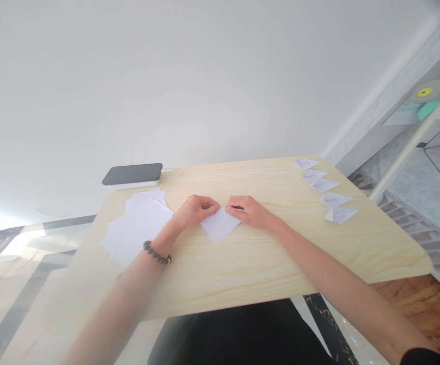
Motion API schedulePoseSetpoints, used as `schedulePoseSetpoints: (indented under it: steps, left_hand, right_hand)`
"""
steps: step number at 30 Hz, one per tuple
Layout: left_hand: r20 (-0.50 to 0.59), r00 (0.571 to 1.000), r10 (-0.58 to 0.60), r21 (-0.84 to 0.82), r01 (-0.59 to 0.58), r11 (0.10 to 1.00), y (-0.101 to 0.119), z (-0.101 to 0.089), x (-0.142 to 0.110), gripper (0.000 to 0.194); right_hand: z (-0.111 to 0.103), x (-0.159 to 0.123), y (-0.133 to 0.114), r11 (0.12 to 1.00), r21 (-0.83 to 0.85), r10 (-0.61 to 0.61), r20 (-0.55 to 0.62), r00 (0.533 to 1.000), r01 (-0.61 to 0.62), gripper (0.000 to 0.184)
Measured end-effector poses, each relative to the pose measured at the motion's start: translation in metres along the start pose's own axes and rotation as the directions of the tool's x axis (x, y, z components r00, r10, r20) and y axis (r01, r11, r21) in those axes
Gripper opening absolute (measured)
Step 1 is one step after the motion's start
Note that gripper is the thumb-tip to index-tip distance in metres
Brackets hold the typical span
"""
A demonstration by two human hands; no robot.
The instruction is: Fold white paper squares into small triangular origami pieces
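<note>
A folded sheet of white paper [220,228] lies on the wooden table with one corner pointing toward me. My left hand [197,209] pinches its upper left edge between thumb and fingers. On the other side, my right hand [248,210] grips the upper right edge, its fingers curled and thumb pressed down. The two hands are close together, with a small gap between the thumbs. Beside my left forearm, a loose stack of white paper sheets [138,223] is spread on the table, partly covered by the arm.
Several folded paper pieces [325,185] stand in a row along the right side of the table [242,274]. A dark-topped white device [133,175] with a white cable sits at the back left, near the wall. A white metal frame [406,152] stands right of the table.
</note>
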State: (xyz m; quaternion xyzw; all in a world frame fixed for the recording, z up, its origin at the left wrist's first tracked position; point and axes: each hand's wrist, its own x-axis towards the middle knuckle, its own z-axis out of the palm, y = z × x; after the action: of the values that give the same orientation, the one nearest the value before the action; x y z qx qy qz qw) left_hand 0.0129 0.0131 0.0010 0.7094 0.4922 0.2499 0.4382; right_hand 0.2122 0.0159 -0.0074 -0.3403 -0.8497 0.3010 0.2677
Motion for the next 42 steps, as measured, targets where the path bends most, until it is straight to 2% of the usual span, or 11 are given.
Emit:
schedulePoseSetpoints:
  steps: [5, 9, 14, 22, 28, 35, 38, 40, 42]
  left_hand:
    - [0.002, 1.0, -0.028, 0.022, 0.028, 0.999, -0.004, -0.007, 0.001, 0.031]
    - [0.058, 0.997, 0.048, 0.029, -0.05, 0.998, 0.001, -0.003, -0.002, 0.03]
    - [0.052, 0.991, 0.122, 0.074, -0.125, 0.989, 0.009, 0.003, -0.005, 0.028]
    - [0.065, 0.998, 0.005, 0.024, -0.007, 1.0, 0.0, -0.008, -0.002, 0.033]
    - [0.09, 0.996, -0.018, -0.026, 0.02, 0.999, 0.001, -0.013, -0.002, 0.033]
    - [0.068, 0.996, -0.062, -0.035, 0.065, 0.997, 0.0, -0.017, -0.003, 0.033]
    - [0.05, 0.997, -0.062, -0.047, 0.064, 0.997, 0.001, -0.014, -0.002, 0.033]
    - [0.055, 0.997, -0.048, -0.047, 0.051, 0.998, 0.002, -0.011, -0.001, 0.034]
    - [0.053, 0.997, -0.047, -0.04, 0.049, 0.998, 0.003, -0.008, 0.0, 0.035]
  right_hand:
    - [-0.002, -0.001, 0.0, 0.999, 0.038, 0.032, 0.001, 0.999, -0.032, 0.024]
    - [0.001, 0.0, 0.0, 1.0, -0.009, -0.002, -0.014, 1.0, 0.002, 0.021]
    - [0.005, 0.001, 0.0, 0.998, -0.061, -0.022, -0.031, 0.999, 0.02, 0.02]
    - [-0.004, -0.002, 0.003, 0.999, -0.013, 0.048, 0.021, 0.999, -0.048, 0.02]
    - [-0.012, -0.003, 0.006, 0.993, 0.047, 0.104, 0.084, 0.991, -0.108, 0.017]
    - [-0.019, -0.008, 0.007, 0.971, 0.159, 0.163, 0.105, 0.981, -0.179, 0.02]
    - [-0.016, -0.006, 0.004, 0.966, 0.186, 0.174, 0.055, 0.983, -0.182, 0.027]
    - [-0.01, -0.004, 0.001, 0.981, 0.101, 0.166, -0.021, 0.986, -0.163, 0.03]
    - [-0.005, -0.001, -0.002, 0.99, 0.039, 0.136, -0.036, 0.99, -0.135, 0.028]
